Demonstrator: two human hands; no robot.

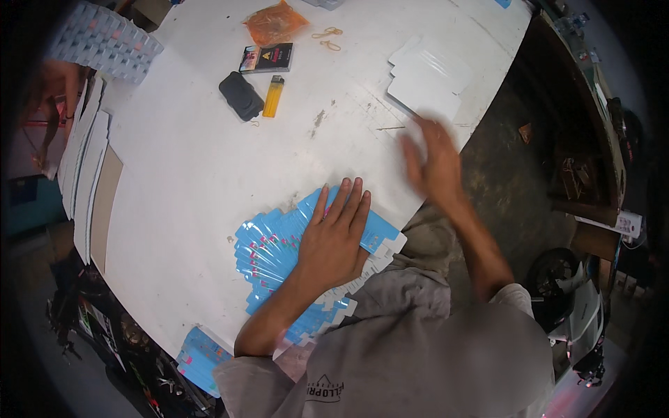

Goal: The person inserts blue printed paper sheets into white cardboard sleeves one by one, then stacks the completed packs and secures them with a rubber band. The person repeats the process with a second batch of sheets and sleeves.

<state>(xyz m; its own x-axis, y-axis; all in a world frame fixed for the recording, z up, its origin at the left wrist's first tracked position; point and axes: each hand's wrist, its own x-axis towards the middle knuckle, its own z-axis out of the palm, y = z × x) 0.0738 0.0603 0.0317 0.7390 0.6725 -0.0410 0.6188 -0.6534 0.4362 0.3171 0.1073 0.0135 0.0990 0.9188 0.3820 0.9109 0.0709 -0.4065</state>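
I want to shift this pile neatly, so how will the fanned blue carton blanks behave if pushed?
The fanned blue carton blanks will probably slide over one another, since they overlap and their faces look glossy. Each seems light and somewhat bendy, being thin and flat. Their pale edge tabs might snag or crease, as they jut out beside the left hand.

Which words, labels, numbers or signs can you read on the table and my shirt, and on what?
Grey shirt: dark lettering and a peaked line mark, partly lost in folds; wording not copied here.
Black cigarette pack: red and gold print; wording not copied here.
Fanned blue cartons: small printing, too small to read.
Yellow lighter: no readable text.
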